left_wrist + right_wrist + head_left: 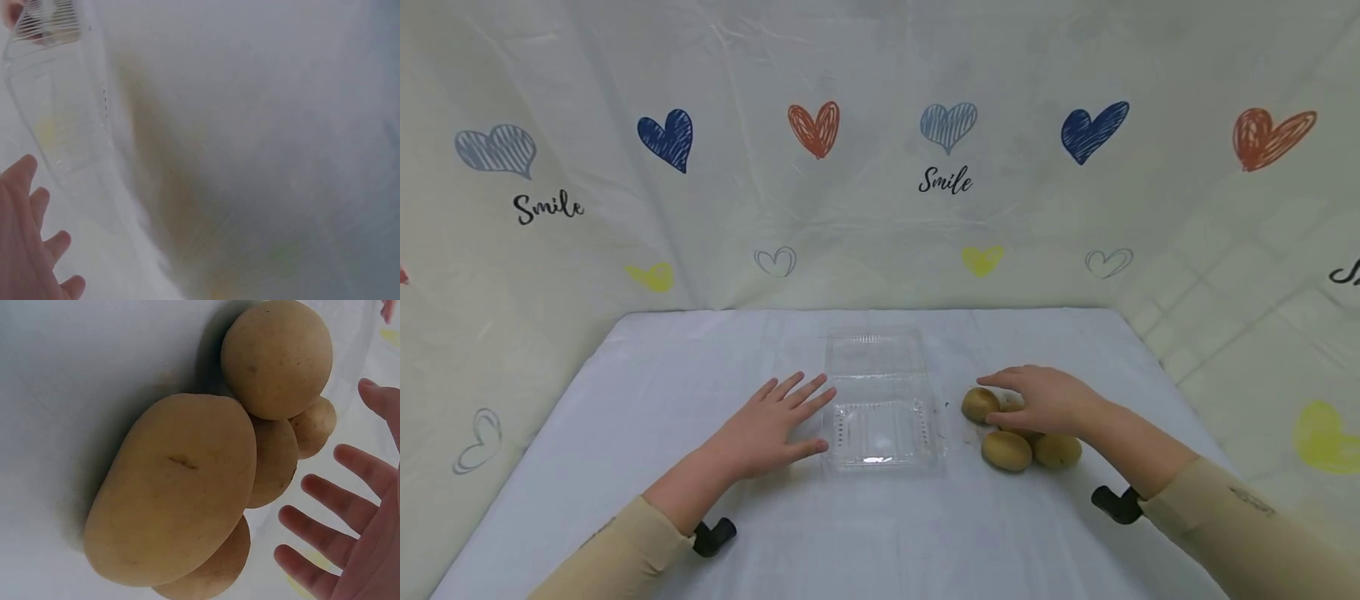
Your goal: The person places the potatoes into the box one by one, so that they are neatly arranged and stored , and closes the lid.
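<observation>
Several yellow-brown potatoes (1007, 451) lie bunched on the table at the right. My right hand (1048, 400) is over the back of this group, fingers spread and partly hiding one potato. In the right wrist view a large potato (175, 487) fills the middle, with the spread fingers (340, 500) beside the pile, holding nothing. A clear plastic clamshell box (883, 429) sits mid-table, its lid (874, 354) folded back away from me. At the box's left side my left hand (767, 425) has its fingers spread, the tips right at the box edge, and grips nothing.
The table has a white cloth (880, 542) over it. Behind stands a pale sheet (880, 217) printed with hearts and the word Smile. Dark wrist mounts (715, 537) stick out below both forearms.
</observation>
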Demonstrator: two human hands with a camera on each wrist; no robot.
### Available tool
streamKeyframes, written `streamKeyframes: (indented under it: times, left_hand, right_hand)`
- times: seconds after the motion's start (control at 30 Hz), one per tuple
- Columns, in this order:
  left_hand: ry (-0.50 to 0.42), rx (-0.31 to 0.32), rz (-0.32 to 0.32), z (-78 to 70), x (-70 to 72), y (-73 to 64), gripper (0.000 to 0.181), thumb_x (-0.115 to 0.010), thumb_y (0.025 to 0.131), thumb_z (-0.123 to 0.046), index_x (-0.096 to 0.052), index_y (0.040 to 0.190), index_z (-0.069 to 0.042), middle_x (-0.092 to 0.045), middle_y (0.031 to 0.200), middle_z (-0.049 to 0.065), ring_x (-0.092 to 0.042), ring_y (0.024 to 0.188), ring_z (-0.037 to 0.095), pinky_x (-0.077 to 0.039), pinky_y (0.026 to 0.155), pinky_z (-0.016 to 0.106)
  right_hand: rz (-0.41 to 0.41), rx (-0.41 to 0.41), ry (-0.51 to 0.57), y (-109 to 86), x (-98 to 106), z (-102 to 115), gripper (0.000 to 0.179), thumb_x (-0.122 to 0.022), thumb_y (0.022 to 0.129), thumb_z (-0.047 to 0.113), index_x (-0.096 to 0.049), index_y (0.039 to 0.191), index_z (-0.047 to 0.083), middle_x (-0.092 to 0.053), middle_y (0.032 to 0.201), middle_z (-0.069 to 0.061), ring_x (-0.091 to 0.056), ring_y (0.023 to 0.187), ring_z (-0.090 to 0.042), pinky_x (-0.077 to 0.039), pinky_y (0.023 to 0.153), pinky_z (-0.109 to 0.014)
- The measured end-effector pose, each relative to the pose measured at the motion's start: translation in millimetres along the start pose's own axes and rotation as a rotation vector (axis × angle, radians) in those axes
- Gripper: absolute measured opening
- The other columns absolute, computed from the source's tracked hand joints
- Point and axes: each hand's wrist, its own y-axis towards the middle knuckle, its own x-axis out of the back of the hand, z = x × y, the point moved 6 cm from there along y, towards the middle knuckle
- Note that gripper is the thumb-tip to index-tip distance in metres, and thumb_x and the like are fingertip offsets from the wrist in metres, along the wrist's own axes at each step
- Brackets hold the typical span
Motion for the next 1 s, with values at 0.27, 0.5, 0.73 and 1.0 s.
streamKeyframes:
  times: [0.27,0.5,0.73,1.0]
  left_hand:
    - [0.017,-0.016,-0.006,-0.7,-2.5,1.6,0.079,-0.038,0.094,-0.073,-0.025,0.159,-0.029,-0.018,0.165,-0.006,-0.016,0.150,0.031,-0.015,0.118,0.057]
    - [0.019,-0.017,0.035,-4.2,-2.8,2.2,0.081,-0.035,0.093,-0.075,-0.025,0.159,-0.029,-0.017,0.165,-0.006,-0.016,0.150,0.031,-0.015,0.118,0.057]
    - [0.019,-0.027,0.021,-6.9,-2.9,1.8,0.080,-0.042,0.094,-0.072,-0.028,0.158,-0.027,-0.020,0.165,-0.004,-0.019,0.150,0.033,-0.017,0.117,0.057]
    - [0.020,-0.025,0.032,-6.1,-4.7,2.2,0.080,-0.045,0.094,-0.070,-0.025,0.159,-0.029,-0.017,0.165,-0.004,-0.017,0.150,0.032,-0.016,0.118,0.057]
  right_hand:
    - [0.084,-0.035,-0.011,13.0,-4.8,2.1,0.060,-0.067,0.088,0.057,-0.061,0.138,0.024,-0.060,0.137,-0.006,-0.052,0.129,-0.033,-0.042,0.102,-0.055]
    - [0.143,-0.063,-0.002,21.3,-9.7,-0.5,0.057,-0.070,0.088,0.053,-0.062,0.137,0.024,-0.063,0.132,-0.005,-0.054,0.126,-0.034,-0.043,0.101,-0.056]
    - [0.162,-0.073,0.022,25.1,-11.2,-2.0,0.057,-0.068,0.089,0.054,-0.061,0.137,0.024,-0.066,0.127,-0.005,-0.057,0.122,-0.033,-0.045,0.098,-0.055]
    - [0.154,-0.109,0.058,29.5,-15.0,-3.8,0.051,-0.072,0.088,0.048,-0.064,0.132,0.024,-0.067,0.122,-0.002,-0.059,0.114,-0.027,-0.046,0.097,-0.052]
